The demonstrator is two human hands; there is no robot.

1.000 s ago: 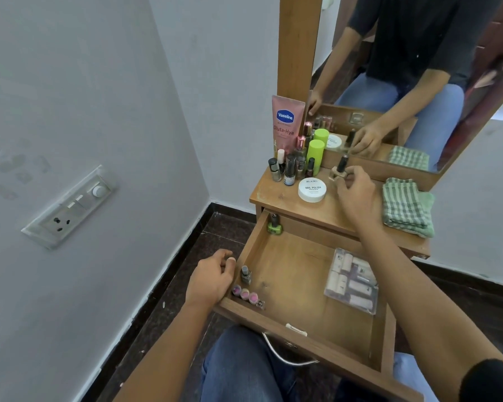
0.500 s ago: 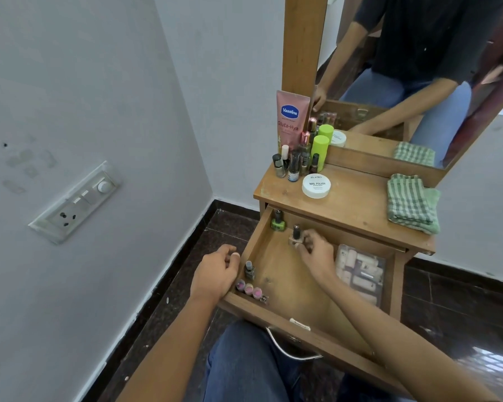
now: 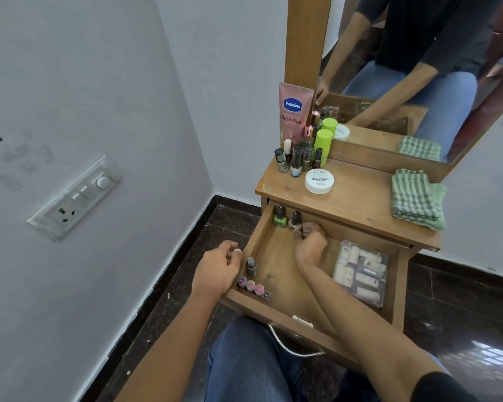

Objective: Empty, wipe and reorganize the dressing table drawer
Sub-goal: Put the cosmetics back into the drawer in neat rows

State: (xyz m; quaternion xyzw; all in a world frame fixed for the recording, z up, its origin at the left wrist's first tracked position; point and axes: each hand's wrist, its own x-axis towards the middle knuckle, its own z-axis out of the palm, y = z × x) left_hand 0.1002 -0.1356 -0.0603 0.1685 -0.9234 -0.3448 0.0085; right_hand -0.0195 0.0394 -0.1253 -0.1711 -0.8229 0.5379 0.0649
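The right hand's fingers (image 3: 310, 227) are curled at the base of a small nail polish bottle (image 3: 294, 221) with a dark cap, pinching or just letting go of it; motion blur keeps me from telling which. The right hand (image 3: 311, 245) reaches into the open drawer (image 3: 276, 313) toward its far left corner. The bottle stands upright, its long axis vertical, touching the fingertips on their far-left side and just beside a green nail polish bottle (image 3: 279, 217) that sits in the corner itself. The left hand (image 3: 219, 269) rests over the drawer's left wall near the front, fingers bent around the edge, gripping nothing else.

The right hand is plainly the nearer one to both bottles at the back. The left is nearer to the things along the left wall: one small dark-capped bottle (image 3: 251, 266) standing upright, and in the front left corner a row of three little pink pots (image 3: 250, 285) with one tiny clear item at the row's end. Against the drawer's right wall lies one clear plastic case (image 3: 360, 272) of pale rolls, flat.

So the drawer holds two bottles at the back, one at the left, three pots and one case. On the tabletop (image 3: 360, 198) the far left corner carries a pink tube (image 3: 294, 114), a green cylinder (image 3: 323, 146) and a cluster of roughly six small bottles (image 3: 296, 159); one white round tub (image 3: 319, 181) sits in front of them, and one folded green checked cloth (image 3: 417, 198) lies at the right edge. Judging from this, things are being set back inside the drawer.
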